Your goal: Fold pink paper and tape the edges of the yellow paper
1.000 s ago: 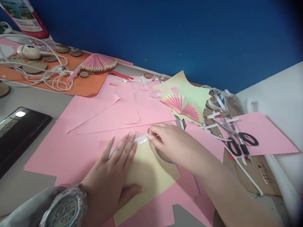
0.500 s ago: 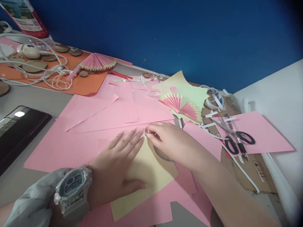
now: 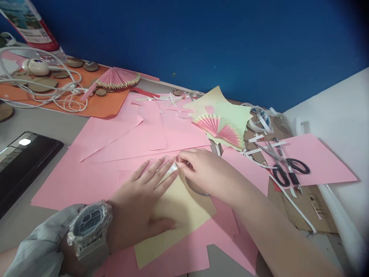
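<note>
My left hand (image 3: pixel 144 196), with a clear digital watch (image 3: pixel 90 221) on the wrist, lies flat with spread fingers on a pale yellow sheet of paper (image 3: pixel 190 215). A shiny whitish strip of tape (image 3: pixel 173 168) shows between its fingers at the sheet's upper edge. Thumb and forefinger of my right hand (image 3: pixel 191 161) are pinched together at the strip's right end. The fingertips partly hide what they grip. Beneath the right hand, a dark curved rim (image 3: pixel 196 188) rests on the yellow sheet; the rest of it is covered.
Pink sheets (image 3: pixel 121 138) overlap across the table. At right, black-handled scissors (image 3: pixel 281 165) and a pen (image 3: pixel 292 177) lie on pink paper. Folded paper fans (image 3: pixel 217 129) and a tape roll (image 3: pixel 261 121) sit behind. A phone (image 3: pixel 29 165) and white cable (image 3: pixel 66 96) are at left.
More of the shiny strip shows between the left fingers, which have parted slightly. My right hand stays pinched at almost the same spot. The view has shifted a little.
</note>
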A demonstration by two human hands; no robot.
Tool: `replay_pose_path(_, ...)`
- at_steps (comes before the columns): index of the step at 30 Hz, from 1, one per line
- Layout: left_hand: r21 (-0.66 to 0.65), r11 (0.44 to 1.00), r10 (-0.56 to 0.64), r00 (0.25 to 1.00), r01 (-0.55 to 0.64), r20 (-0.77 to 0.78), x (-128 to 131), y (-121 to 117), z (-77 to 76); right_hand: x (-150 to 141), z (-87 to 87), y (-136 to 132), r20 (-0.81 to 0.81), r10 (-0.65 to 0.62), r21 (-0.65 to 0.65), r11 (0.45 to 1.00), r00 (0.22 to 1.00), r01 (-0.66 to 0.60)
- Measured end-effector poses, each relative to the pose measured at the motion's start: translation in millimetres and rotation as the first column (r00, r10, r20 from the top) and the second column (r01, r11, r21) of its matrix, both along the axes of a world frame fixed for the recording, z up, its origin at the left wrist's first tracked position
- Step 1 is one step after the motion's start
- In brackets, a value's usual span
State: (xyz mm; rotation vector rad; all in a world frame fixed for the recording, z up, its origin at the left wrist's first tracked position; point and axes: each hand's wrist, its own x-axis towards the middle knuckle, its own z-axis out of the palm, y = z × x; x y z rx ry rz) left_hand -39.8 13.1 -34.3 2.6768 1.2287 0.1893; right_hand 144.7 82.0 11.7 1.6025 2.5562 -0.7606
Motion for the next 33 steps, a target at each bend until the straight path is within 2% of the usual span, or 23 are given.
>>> replay_pose_path(9, 0.028, 1.000, 0.003, 0.999, -0.004, 0.037, 0, -1, -0.6, -1, 0.6, 0, 0.038, 0.038, 0.044, 0.998, 0.999, -0.040)
replay_pose_path(15, 0.016, 0.998, 0.057, 0.997, -0.058, 0.054, 4, 0, -1.3, 0, -0.1, -2, 0.024, 0.054, 0.097, 0.994, 0.998, -0.056)
replay_pose_path(23, 0.015, 1.000, 0.013, 0.998, -0.014, 0.063, 2, 3, 0.3, 0, -1.8, -4, 0.055, 0.060, 0.137, 0.988, 0.997, -0.067)
replay_pose_path(28, 0.032, 0.999, 0.031, 0.997, -0.034, 0.076, 3, 2, -2.2, -6, 3.0, -7, 0.161, 0.043, 0.192, 0.979, 0.986, -0.074)
replay_pose_path(33, 0.054, 0.998, 0.028, 0.997, -0.032, 0.066, 3, 2, -3.2, -17, 4.7, -15, 0.270, 0.012, 0.324, 0.941, 0.963, -0.102)
